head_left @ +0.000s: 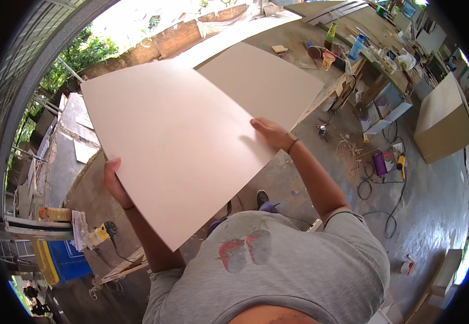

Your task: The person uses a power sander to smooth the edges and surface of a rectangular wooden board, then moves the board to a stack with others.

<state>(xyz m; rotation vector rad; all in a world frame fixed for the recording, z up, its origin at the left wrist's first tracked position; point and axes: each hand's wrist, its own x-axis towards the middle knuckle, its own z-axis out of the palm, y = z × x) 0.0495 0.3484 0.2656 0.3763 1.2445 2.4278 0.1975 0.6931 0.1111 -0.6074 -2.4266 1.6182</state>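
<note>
A large pale rectangular board (164,135) is held up in front of me, tilted, with its smooth face toward me. My left hand (114,181) grips its left edge, the thumb on the near face and the fingers hidden behind. On the opposite edge my right hand (269,133) is closed, its thumb over the face and its other fingers mostly out of sight. Behind it, a second pale board (261,81) lies on the workbench, partly covered by the one I hold.
Bottles, including a green one (330,35) and a blue one (356,47), stand on the cluttered bench to the right. Cables and a purple box (384,163) lie on the floor. A large box-like panel piece (445,121) stands far right. A yellow power tool (100,234) sits at left.
</note>
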